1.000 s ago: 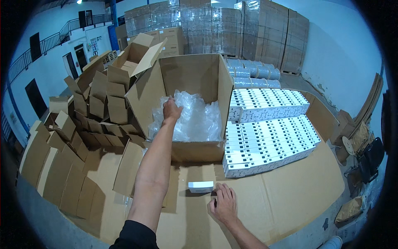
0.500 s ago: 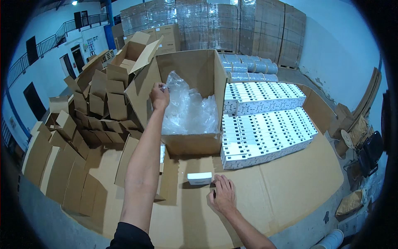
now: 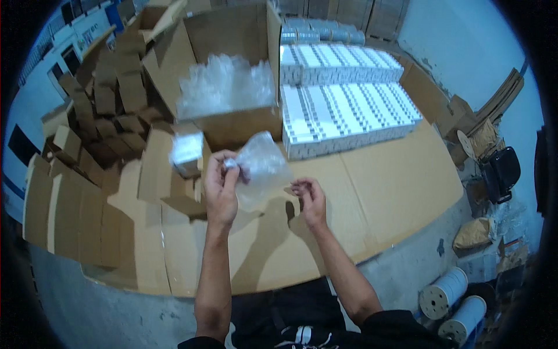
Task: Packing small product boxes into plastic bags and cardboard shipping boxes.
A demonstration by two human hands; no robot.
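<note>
The left hand pinches a clear plastic bag, which fans out to that hand's right. The right hand, half-curled and seemingly empty, nears its far edge; contact is unclear. The film looks light, limp, slippery, likely best pinched at an edge.

1 clear, thin plastic bag, wrinkled and see-through, is held just off the view's centre toward 10 o'clock, pinched at its 9 o'clock edge, its free part fanning toward 3 o'clock.
</note>
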